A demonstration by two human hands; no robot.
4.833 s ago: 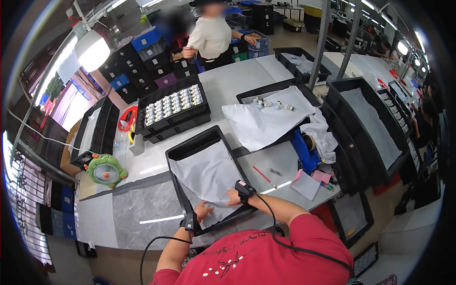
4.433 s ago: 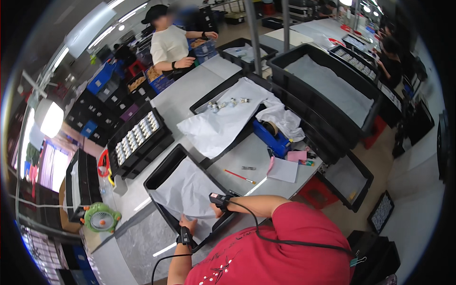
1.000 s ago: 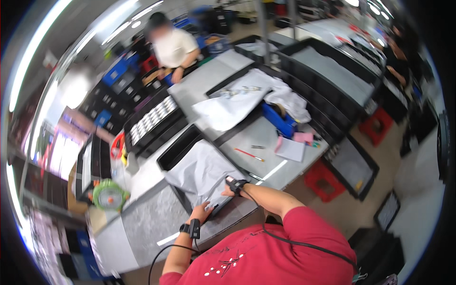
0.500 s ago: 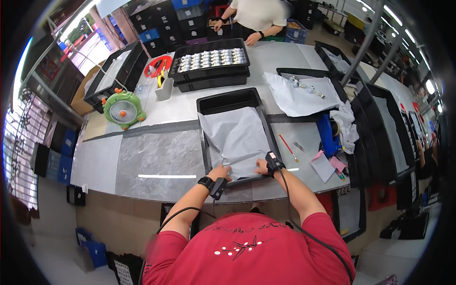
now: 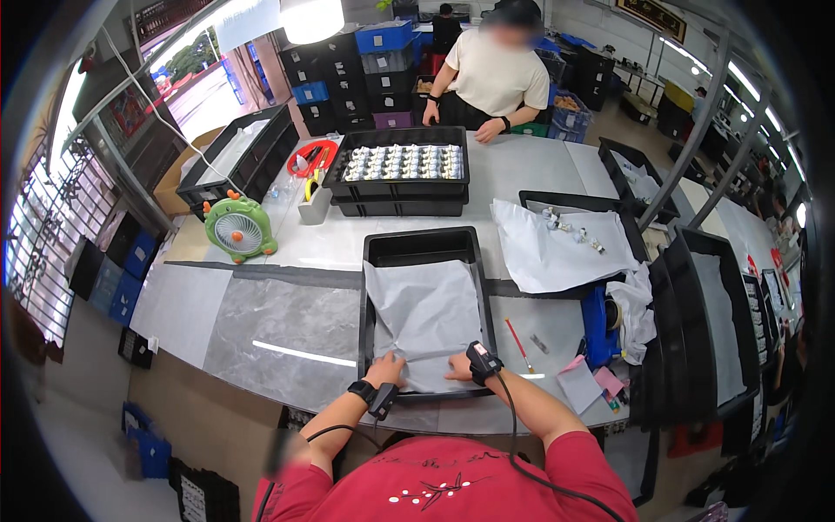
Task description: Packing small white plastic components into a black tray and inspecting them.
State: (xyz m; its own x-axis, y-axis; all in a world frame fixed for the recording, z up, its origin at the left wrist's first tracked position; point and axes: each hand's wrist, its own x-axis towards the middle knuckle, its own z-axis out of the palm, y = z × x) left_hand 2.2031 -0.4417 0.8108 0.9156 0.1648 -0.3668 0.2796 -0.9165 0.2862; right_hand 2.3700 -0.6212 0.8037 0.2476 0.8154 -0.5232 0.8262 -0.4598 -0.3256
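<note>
A black plastic tray [image 5: 372, 326] lies lengthwise in front of me, lined with a creased white sheet [image 5: 422, 304]. The sheet covers its middle and near part, while the far end of the tray floor is bare. My left hand [image 5: 386, 370] is at the near left corner of the tray, fingers curled at the sheet's edge. Opposite it, my right hand [image 5: 460, 367] is closed at the near right corner, on the sheet's other edge. The fingertips are small and partly hidden by the hands. Each wrist wears a black strap with a small cabled device.
Beyond stands a black tray [image 5: 400, 193] of rowed white-and-metal parts, with a person [image 5: 500, 74] behind it. A green fan [image 5: 238, 228] is at left. To the right are a sheet-lined tray [image 5: 565, 244] with loose parts, a red brush [image 5: 519, 344], a blue tape dispenser [image 5: 598, 326] and notepads [image 5: 580, 383].
My view has tilted up, so the table sits lower and more of the person opposite shows. Both hands remain at the tray's near corners, with the sheet lying slightly flatter.
</note>
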